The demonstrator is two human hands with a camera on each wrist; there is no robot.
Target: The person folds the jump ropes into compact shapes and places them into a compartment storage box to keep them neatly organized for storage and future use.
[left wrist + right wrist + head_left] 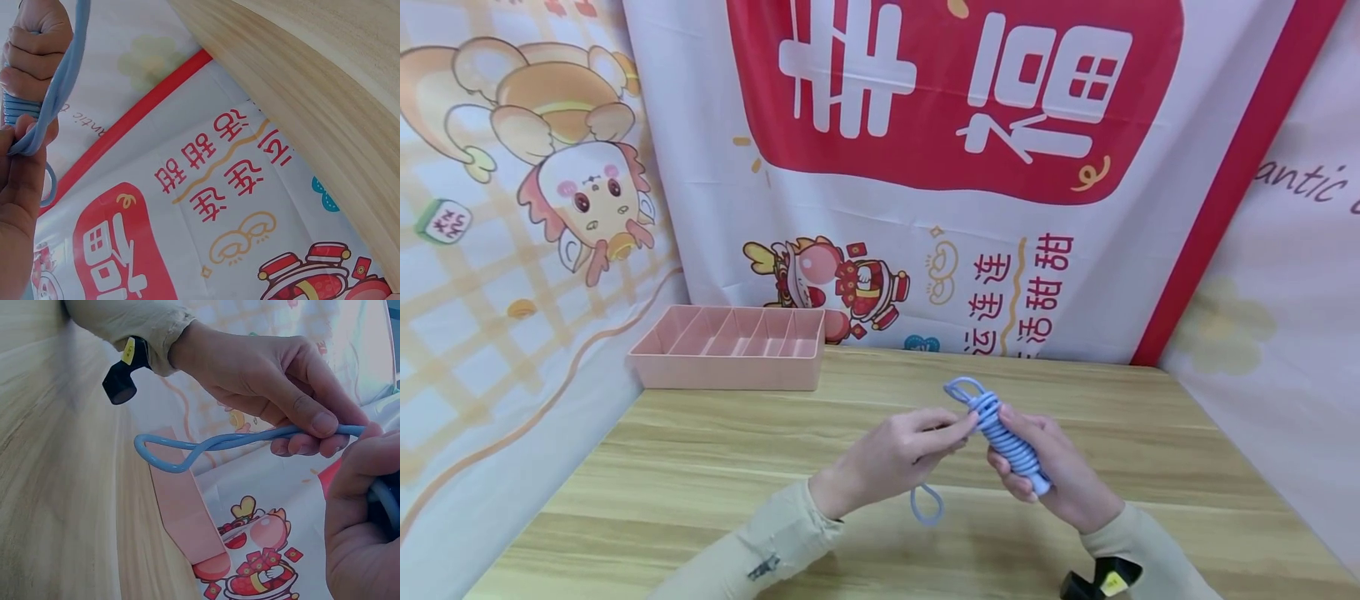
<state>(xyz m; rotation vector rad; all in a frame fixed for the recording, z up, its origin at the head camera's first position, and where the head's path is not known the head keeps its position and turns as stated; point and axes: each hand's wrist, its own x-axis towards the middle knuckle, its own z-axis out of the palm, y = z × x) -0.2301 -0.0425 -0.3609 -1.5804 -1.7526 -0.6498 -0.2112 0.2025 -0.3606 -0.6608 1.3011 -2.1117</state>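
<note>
The right hand (1063, 472) gripped a blue cord bundle (1011, 444), slanting far-left to near-right — at its left, the left hand (897, 457) pinched the doubled tail (256, 435).

The coiled blue cord (1011, 446) bridges the narrow gap between my left hand (898, 458) and right hand (1045, 471), barring a straight pass there. Its loose loop (928, 522) sticks out below my left hand, obstructing that side. I have room over the wooden tabletop (677, 467) between my left forearm and the pink divided tray (726, 374), whose walls block the far left corner. Behind, the printed backdrop (692, 167) limits reach; rightward, I could pass between my right hand and the side cloth (1277, 400).
</note>
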